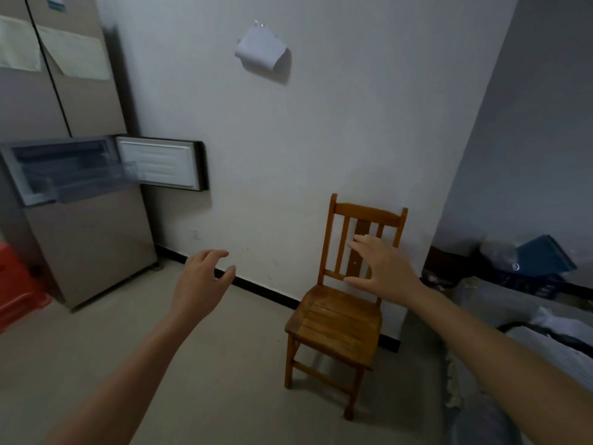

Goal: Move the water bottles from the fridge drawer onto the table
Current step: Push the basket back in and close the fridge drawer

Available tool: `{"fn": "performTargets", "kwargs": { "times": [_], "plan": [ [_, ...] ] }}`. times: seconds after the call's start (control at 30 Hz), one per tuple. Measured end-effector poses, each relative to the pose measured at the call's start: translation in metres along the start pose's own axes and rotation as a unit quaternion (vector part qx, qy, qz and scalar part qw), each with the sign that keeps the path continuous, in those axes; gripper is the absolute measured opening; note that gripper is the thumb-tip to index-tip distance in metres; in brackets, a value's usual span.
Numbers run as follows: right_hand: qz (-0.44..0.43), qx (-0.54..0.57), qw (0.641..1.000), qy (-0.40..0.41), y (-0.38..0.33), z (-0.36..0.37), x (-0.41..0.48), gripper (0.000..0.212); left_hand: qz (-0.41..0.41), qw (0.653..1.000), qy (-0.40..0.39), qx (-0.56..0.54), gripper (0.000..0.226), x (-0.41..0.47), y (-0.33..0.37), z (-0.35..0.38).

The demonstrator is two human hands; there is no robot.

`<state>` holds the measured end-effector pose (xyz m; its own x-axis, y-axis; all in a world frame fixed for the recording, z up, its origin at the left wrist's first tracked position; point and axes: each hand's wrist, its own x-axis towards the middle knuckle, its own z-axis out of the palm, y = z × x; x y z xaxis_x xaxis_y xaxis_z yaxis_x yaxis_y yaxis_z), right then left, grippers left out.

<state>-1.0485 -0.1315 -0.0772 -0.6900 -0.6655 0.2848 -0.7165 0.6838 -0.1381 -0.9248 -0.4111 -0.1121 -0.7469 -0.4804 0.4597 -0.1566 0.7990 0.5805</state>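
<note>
The beige fridge (93, 239) stands at the left with a small middle door (160, 163) swung open to the right. Its clear drawer (80, 179) is pulled out; I see no water bottle in it from here. My left hand (200, 277) hovers in mid-air right of the fridge, fingers loosely curved, holding nothing. Over the back of a wooden chair floats my right hand (378, 266), fingers spread and empty. No table or bottle is in view.
The wooden chair (337, 322) stands against the white wall. A red plastic stool (16, 284) sits at the far left beside the fridge. Bedding and a dark pile with a blue box (542, 255) fill the right side. A paper sheet (261, 49) hangs on the wall.
</note>
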Motion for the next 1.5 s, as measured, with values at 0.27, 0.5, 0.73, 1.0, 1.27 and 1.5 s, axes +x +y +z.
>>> {"fn": "performTargets", "kwargs": {
  "times": [0.27,0.5,0.73,1.0,1.27,1.5],
  "plan": [
    [-0.1,0.008,0.995,0.011,0.091,0.003,0.098,0.073,-0.043,0.996,0.07,0.028,0.032,0.063,0.04,0.053],
    [-0.163,0.07,0.984,-0.021,0.108,0.051,0.16,0.072,-0.096,0.989,0.087,0.076,0.033,0.082,0.036,0.081],
    [-0.218,0.089,0.971,-0.034,0.087,0.089,0.233,0.072,-0.124,0.981,0.109,0.102,0.032,0.118,-0.009,0.084],
    [-0.257,0.052,0.964,-0.038,0.071,0.123,0.353,0.071,-0.147,0.971,0.157,0.105,0.032,0.207,-0.081,0.089],
    [-0.225,0.089,0.97,-0.03,0.067,0.154,0.451,0.075,-0.15,0.97,0.153,0.118,0.031,0.282,-0.138,0.102],
    [-0.247,0.1,0.964,-0.02,0.072,0.177,0.531,0.075,-0.16,0.963,0.169,0.132,0.03,0.336,-0.167,0.112]
  ]
}}
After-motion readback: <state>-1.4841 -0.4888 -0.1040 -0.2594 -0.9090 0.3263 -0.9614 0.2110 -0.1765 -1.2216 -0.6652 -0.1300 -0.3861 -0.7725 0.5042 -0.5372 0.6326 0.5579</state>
